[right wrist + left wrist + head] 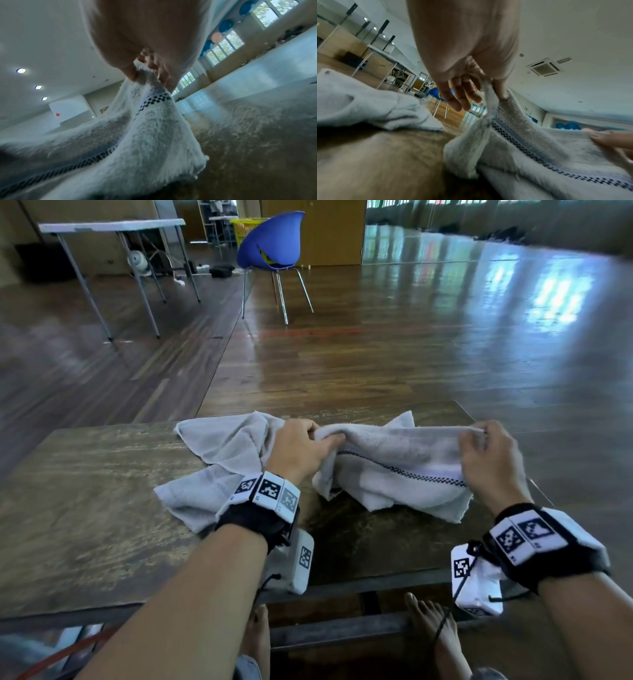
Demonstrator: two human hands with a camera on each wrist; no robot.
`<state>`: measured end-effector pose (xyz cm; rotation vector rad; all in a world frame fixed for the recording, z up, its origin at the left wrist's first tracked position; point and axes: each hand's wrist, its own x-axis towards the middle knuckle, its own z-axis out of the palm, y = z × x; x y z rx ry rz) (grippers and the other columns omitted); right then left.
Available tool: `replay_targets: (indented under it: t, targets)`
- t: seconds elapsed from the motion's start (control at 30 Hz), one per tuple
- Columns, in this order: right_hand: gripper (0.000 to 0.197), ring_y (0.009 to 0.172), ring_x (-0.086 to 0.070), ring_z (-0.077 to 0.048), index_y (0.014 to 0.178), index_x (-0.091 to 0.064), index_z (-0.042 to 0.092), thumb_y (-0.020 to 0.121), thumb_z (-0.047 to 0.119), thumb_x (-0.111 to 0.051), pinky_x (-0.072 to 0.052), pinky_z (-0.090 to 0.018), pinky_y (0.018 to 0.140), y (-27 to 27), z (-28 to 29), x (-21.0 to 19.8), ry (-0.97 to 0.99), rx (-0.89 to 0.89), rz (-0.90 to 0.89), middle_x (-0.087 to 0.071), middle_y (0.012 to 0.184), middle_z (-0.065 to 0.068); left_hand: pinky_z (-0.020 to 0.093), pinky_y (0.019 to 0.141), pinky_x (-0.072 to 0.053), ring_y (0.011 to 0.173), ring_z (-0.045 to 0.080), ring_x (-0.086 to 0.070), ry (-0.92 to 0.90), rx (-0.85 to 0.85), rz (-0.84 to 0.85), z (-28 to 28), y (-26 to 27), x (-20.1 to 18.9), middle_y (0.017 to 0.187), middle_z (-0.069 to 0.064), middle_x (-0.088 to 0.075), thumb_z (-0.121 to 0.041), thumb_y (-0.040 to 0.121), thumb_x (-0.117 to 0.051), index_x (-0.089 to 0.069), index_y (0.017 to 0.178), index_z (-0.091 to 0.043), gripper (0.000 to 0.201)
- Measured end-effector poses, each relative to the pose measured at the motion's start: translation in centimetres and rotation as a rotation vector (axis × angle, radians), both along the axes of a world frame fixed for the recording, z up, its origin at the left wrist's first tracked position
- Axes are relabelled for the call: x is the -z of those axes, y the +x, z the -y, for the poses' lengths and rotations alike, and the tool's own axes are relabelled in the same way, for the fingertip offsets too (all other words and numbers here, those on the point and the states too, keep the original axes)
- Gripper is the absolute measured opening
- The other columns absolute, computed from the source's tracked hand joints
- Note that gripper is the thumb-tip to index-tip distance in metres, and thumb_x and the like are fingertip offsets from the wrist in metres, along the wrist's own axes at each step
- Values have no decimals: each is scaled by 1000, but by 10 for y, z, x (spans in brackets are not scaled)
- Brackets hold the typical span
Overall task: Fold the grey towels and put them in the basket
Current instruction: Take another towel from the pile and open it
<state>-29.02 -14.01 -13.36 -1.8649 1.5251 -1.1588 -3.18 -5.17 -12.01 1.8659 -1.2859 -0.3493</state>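
A grey towel with a dark checked stripe (pixel 394 457) is lifted by its top edge above the wooden table (pixel 85 491). My left hand (pixel 301 446) pinches its left corner between thumb and forefinger; in the left wrist view the towel (pixel 530 142) hangs from that hand (pixel 488 86). My right hand (pixel 486 453) pinches the right corner, and the right wrist view shows the towel (pixel 154 128) gripped by the right hand (pixel 145 70). A second plain grey towel (pixel 219 460) lies crumpled on the table, partly under my left wrist. No basket is in view.
The table's far edge (pixel 342 414) runs just beyond the towels. A blue chair (pixel 274 244) stands on the wooden floor further back, with a white folding table (pixel 113 227) to its left. My bare feet (pixel 431 635) show under the table's front edge.
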Motion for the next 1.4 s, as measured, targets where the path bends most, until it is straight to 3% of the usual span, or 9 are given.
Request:
replay_targets:
  t: [0.13, 0.27, 0.37, 0.43, 0.53, 0.77, 1.07, 1.27, 1.4]
  targets:
    - [9, 75, -57, -15, 93, -58, 18, 96, 25, -62, -43, -29, 64, 18, 3, 21, 92, -282, -275, -62, 86, 2, 32, 77, -43, 83, 20, -53, 138, 293, 136, 8, -11, 28, 99, 14, -59, -29, 85, -74, -66, 77, 7, 38]
    - [10, 87, -57, -20, 83, -60, 23, 92, 20, -63, -42, -34, 80, 30, 8, 30, 128, -574, -426, -62, 88, 2, 27, 99, -42, 125, 17, -52, 356, 482, 238, 16, -19, 39, 148, 0, -46, -30, 88, -70, -72, 119, -12, 36]
    - [7, 79, -56, -11, 85, -64, 24, 91, 27, -65, -42, -31, 75, 36, 23, 20, 260, -730, -586, -61, 83, 8, 38, 77, -50, 87, 17, -62, 455, 475, 216, 31, -14, 29, 102, 2, -68, -32, 80, -75, -75, 84, -6, 27]
    - [11, 73, -56, -8, 85, -69, 21, 89, 32, -69, -45, -31, 74, 41, 36, 9, 422, -863, -731, -62, 76, 10, 39, 58, -37, 57, 16, -45, 588, 510, 180, 37, -8, 19, 58, -2, -52, -33, 73, -80, -61, 50, -14, 36]
    - [14, 72, -58, -9, 81, -73, 21, 89, 32, -71, -45, -27, 69, 48, 62, -9, 506, -974, -807, -65, 71, 12, 31, 55, -30, 51, 14, -34, 628, 526, 121, 45, 3, 10, 48, -6, -39, -37, 69, -82, -54, 42, -18, 44]
    - [8, 103, -58, -29, 97, -68, 23, 90, 26, -67, -49, -40, 91, 59, 105, -36, -379, -49, -46, -59, 113, -11, 20, 63, -22, 74, 17, -46, -343, -362, 258, 67, 29, -19, 82, 5, -55, -23, 86, -68, -72, 83, -12, 12]
    - [14, 56, -71, -19, 75, -68, 37, 88, 39, -73, -60, -35, 65, 54, 98, -47, -110, -14, 155, -73, 76, -5, 39, 59, -61, 54, 26, -64, -309, -435, -367, 57, 50, -24, 76, 12, -73, -17, 81, -72, -74, 72, -23, 11]
    - [17, 58, -75, -24, 73, -72, 34, 88, 26, -75, -61, -36, 60, 59, 104, -41, 64, -112, 348, -76, 79, -9, 36, 44, -56, 34, 24, -60, -149, -401, -409, 51, 51, -18, 61, 7, -58, -29, 87, -60, -64, 67, -21, 22]
    - [25, 78, -77, -26, 72, -67, 27, 91, 11, -70, -63, -40, 71, 69, 110, -47, 204, -231, 653, -77, 91, -10, 30, 44, -54, 43, 25, -66, -128, -289, -679, 55, 49, -21, 72, 16, -66, -21, 102, -47, -62, 94, -13, 18]
